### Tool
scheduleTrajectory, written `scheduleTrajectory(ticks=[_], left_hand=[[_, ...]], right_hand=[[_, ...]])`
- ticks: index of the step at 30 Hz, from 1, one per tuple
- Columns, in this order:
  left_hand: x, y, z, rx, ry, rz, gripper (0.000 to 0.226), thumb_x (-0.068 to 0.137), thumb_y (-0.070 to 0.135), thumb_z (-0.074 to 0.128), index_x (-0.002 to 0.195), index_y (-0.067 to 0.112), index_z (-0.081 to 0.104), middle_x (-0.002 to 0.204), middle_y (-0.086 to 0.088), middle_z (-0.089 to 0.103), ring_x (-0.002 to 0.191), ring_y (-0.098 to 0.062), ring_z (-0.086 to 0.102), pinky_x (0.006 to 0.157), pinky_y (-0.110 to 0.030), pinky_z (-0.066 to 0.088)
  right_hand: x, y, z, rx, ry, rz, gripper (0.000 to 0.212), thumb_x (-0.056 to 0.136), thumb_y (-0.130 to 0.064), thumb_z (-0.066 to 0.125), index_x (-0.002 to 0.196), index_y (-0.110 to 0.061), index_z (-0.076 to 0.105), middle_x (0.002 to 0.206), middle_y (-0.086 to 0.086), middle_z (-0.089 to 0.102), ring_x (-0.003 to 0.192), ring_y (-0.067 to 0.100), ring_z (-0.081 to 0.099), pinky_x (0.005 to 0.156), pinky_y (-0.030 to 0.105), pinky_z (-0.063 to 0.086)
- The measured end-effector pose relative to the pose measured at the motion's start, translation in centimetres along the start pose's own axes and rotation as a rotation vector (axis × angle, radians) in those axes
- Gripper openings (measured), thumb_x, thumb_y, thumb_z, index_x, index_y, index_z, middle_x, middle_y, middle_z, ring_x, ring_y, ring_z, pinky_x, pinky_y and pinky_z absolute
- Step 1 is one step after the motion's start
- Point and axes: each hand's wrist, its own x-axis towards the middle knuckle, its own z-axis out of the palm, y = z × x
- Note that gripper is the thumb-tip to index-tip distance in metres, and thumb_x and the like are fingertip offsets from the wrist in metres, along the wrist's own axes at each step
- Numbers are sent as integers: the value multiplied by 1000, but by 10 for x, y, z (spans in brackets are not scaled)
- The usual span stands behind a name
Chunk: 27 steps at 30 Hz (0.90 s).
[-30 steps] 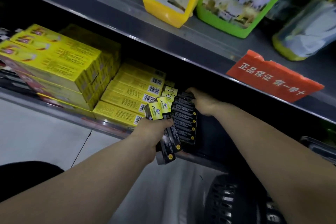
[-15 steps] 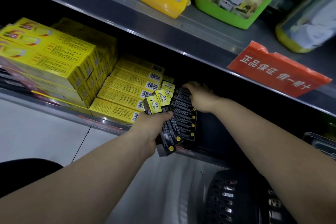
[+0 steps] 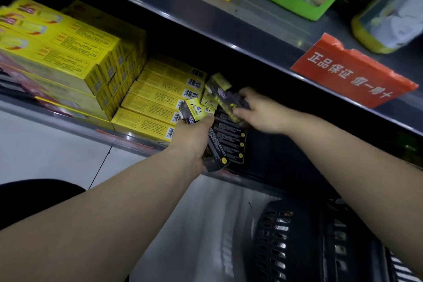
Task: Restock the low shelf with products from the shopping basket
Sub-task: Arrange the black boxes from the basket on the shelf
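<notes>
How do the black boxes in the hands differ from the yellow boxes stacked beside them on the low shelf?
The black boxes are dark with yellow ends; the yellow boxes are yellow all over, with barcodes. The black boxes are gripped by the left hand and right hand, tilted and fanned; the yellow boxes lie flat in neat stacks. Both are slim cartons at the low shelf.

One head-worn view looks steeply down, close on the low shelf and hands.

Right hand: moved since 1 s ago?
Yes. Against the stacked yellow boxes, the right hand has drawn back slightly toward the shelf front, lifting a black box.
</notes>
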Motion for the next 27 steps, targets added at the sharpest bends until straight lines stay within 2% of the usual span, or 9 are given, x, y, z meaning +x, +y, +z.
scheduleTrajectory(ticks=[3, 5, 7, 10, 14, 19, 23, 25, 27], left_hand=[[2, 2, 0, 19, 14, -29, 52, 90, 33, 59, 134, 13, 40, 113, -13, 60, 88, -30, 61, 63, -42, 56], [5, 2, 0, 43, 31, -14, 57, 89, 34, 59, 137, 14, 37, 126, -14, 55, 108, -36, 56, 86, -52, 51], [7, 2, 0, 45, 42, 17, 57, 89, 33, 61, 137, 13, 38, 131, -15, 53, 117, -37, 52, 97, -53, 45], [11, 1, 0, 32, 41, 11, 56, 88, 35, 63, 134, 11, 42, 127, -12, 56, 117, -34, 52, 99, -48, 44], [17, -1, 1, 25, 35, 5, 56, 88, 38, 62, 134, 13, 41, 111, -2, 53, 103, -25, 49, 85, -35, 40], [18, 0, 6, 4, 69, 21, 66, 86, 36, 65, 141, 13, 36, 102, 1, 51, 104, -24, 51, 93, -33, 43], [20, -2, 9, 8, 68, 43, 67, 84, 36, 68, 137, 10, 37, 96, -1, 59, 105, -26, 58, 95, -36, 48], [19, -3, 10, 19, 64, 48, 68, 83, 38, 69, 136, 8, 38, 114, -13, 62, 108, -30, 60, 95, -39, 49], [18, -4, 11, 32, 38, 52, 59, 82, 38, 69, 126, 6, 46, 112, -17, 64, 102, -29, 63, 93, -41, 51]], right_hand=[[27, 11, -4, -150, 226, 68, 46, 97, -24, 47, 140, -12, 33, 130, 15, 49, 114, 31, 50, 82, 26, 34], [47, 16, 0, -80, 256, 96, 45, 97, -16, 46, 141, -15, 34, 136, 14, 44, 119, 29, 46, 84, 25, 32], [63, 21, 7, -54, 203, 126, 45, 97, -10, 45, 141, -16, 36, 140, 15, 39, 123, 29, 42, 87, 25, 32], [75, 26, 19, -34, 77, 151, 45, 99, -10, 41, 143, -15, 35, 143, 16, 37, 125, 29, 41, 91, 25, 33], [80, 29, 23, -45, -3, 139, 44, 101, -12, 33, 145, -15, 31, 146, 13, 38, 129, 28, 40, 97, 25, 32], [66, 17, 14, -268, 6, 145, 59, 96, -4, 39, 148, -21, 21, 153, 11, 22, 138, 30, 26, 109, 34, 28], [18, -16, -2, 50, -131, -47, 43, 90, -7, 47, 131, -19, 46, 132, 6, 49, 112, 18, 51, 88, 26, 43], [-14, -28, -2, 229, -308, -81, 45, 85, -12, 55, 128, -22, 46, 125, 2, 55, 114, 19, 54, 95, 30, 46], [-32, -29, 3, 130, -299, -106, 52, 82, -17, 63, 130, -20, 41, 122, 6, 58, 112, 22, 56, 95, 39, 47]])
